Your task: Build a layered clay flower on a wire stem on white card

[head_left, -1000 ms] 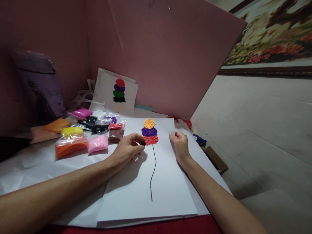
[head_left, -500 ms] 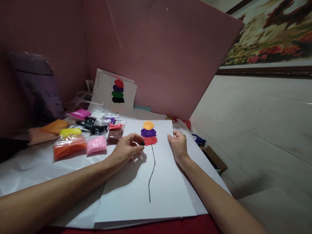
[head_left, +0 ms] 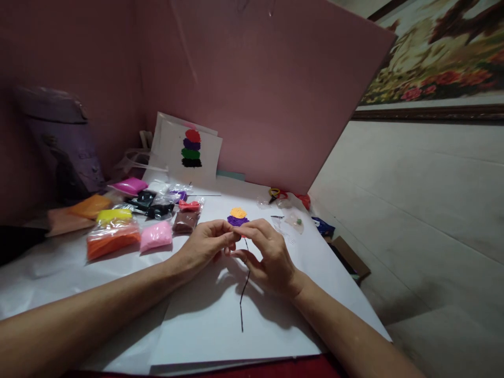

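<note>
My left hand (head_left: 202,242) pinches a small dark lump of clay (head_left: 237,239), mostly hidden by the fingertips. Meeting it there is my right hand (head_left: 271,257), its fingers curved and its fingertips on the same lump, the thumb lower down. Both hands hover over a white sheet of paper (head_left: 197,336). On the sheet are a textured yellow clay patch (head_left: 238,212) and a purple patch (head_left: 236,221). The red patch below them is almost wholly covered by my fingers. A bent black line (head_left: 243,289) runs down the paper from there.
Several bags of coloured clay, such as a pink bag (head_left: 156,236) and an orange bag (head_left: 113,244), lie at left. Behind leans a card with stacked colours (head_left: 210,152). Yellow-handled scissors (head_left: 274,194) and a small clear wrapper (head_left: 295,223) lie at back right.
My right hand has let go of the paper's right edge and moved left to my left hand's fingertips. The sheet's upper part now lies lower, showing the scissors and wrapper behind.
</note>
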{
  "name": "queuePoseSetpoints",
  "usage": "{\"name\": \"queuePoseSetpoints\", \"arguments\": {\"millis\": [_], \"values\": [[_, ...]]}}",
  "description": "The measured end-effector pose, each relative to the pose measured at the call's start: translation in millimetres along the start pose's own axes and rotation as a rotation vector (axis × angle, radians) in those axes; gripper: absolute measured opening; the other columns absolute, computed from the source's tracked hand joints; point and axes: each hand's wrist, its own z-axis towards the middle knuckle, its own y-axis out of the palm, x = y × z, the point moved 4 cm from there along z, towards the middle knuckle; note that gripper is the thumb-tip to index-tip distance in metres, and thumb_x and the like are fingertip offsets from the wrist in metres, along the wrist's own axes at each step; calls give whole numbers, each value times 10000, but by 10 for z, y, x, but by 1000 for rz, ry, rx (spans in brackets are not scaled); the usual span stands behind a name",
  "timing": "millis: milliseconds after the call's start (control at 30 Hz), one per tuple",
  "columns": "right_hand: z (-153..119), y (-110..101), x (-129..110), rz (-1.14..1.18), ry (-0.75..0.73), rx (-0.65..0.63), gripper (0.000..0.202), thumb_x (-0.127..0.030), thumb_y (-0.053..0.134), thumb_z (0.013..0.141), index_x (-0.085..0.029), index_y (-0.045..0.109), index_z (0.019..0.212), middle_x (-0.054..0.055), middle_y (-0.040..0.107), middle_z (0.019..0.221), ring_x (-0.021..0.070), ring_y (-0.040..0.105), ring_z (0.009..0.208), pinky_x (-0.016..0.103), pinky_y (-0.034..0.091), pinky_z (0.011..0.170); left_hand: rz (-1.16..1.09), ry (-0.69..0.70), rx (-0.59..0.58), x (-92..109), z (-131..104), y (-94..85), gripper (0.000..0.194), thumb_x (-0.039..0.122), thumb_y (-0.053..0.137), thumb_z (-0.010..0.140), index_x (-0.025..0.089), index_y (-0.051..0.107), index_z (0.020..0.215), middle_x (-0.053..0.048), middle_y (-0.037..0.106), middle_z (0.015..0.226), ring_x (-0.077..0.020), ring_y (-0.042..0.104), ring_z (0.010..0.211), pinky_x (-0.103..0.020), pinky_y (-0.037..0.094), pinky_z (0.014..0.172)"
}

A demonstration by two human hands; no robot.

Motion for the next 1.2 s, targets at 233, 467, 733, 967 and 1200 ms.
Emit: {"name": "queuePoseSetpoints", "arguments": {"millis": [233,467,733,967,1200], "values": [[9,-4,-4,15,35,44,130,-154,575,866,-212,607,978,55,650,864,203,606,841,372,544,730,-21,-17,-66,-23,-33,45,463,588,564,791,142,556,670,19,530,574,-72,411,464,-207,290,455],[-11,-11,-4,29,29,60,111,-171,616,858,-185,626,968,76,615,908,197,607,864,350,562,709,-159,-27,-121,-60,-30,41,403,530,610,803,139,596,708,4,560,650,-85,474,551,-190,329,467],[-34,1,53,73,48,35,194,-188,608,870,-192,608,1064,87,651,948,208,627,908,340,579,689,-241,-45,-98,-81,-8,45,357,472,704,752,141,577,709,31,559,576,-54,436,465,-178,304,447],[-41,1,86,96,82,43,188,-157,589,870,-207,626,1048,78,636,966,185,634,880,315,584,675,-209,-46,-121,-81,-14,54,380,498,651,789,132,609,699,7,577,613,-63,462,498,-187,321,458],[-56,23,106,124,98,32,195,-113,560,867,-222,610,1021,64,636,962,164,632,828,286,576,640,-225,-68,-96,-88,-16,44,381,503,693,745,137,598,699,11,579,608,-57,442,466,-194,306,449]]}}
